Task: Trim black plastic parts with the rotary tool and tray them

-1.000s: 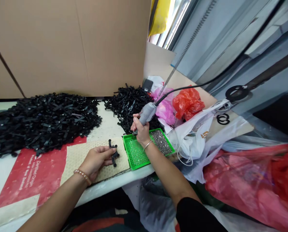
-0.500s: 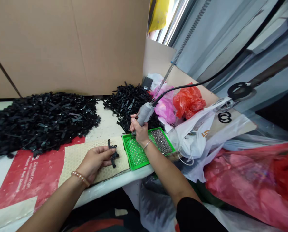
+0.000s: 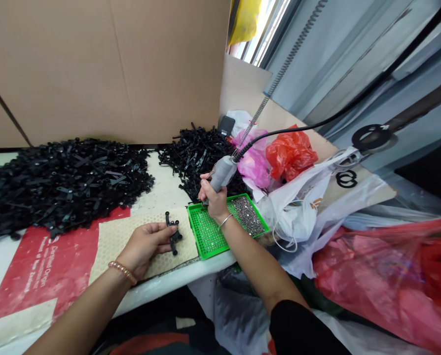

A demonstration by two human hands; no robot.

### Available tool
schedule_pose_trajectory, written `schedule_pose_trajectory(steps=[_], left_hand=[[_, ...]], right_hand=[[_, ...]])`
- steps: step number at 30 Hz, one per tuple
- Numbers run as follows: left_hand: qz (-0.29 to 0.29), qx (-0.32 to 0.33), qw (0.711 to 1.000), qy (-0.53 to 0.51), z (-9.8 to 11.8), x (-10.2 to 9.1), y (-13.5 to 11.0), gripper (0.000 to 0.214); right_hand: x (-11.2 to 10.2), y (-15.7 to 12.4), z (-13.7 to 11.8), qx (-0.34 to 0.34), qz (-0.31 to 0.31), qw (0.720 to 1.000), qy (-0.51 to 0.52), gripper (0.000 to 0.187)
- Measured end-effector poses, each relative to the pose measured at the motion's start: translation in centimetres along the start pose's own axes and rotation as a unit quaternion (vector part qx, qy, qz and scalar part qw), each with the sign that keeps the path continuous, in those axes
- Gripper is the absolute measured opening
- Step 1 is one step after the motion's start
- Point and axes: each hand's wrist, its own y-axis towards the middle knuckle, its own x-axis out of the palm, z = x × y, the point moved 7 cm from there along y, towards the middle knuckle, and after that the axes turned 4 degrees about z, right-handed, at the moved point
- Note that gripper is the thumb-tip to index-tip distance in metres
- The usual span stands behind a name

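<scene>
My right hand [image 3: 213, 198] is wrapped round a grey powered screwdriver [image 3: 222, 172], its tip pointing down at the far left corner of a green tray [image 3: 204, 235] that holds several small silver screws [image 3: 247, 215]. My left hand [image 3: 145, 243] rests on a beige honeycomb mat [image 3: 119, 236], its fingertips pinching a few black plastic parts [image 3: 173, 231] held flat on the mat. A black cable and a coiled grey cord run up from the screwdriver to the right.
Two heaps of black plastic parts lie behind, a big one [image 3: 61, 180] at left and a smaller one [image 3: 198, 153] beyond the tray. Cardboard walls [image 3: 105, 69] close the back. Pink, red and white plastic bags [image 3: 290, 197] crowd the right side.
</scene>
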Motion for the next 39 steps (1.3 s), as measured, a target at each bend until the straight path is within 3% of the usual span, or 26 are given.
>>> schedule_pose_trajectory(steps=[39], left_hand=[[-0.034, -0.017, 0.999, -0.012, -0.21, -0.08, 0.44, 0.007]], right_hand=[[0.46, -0.44, 0.05, -0.010, -0.034, 0.999, -0.039, 0.031]])
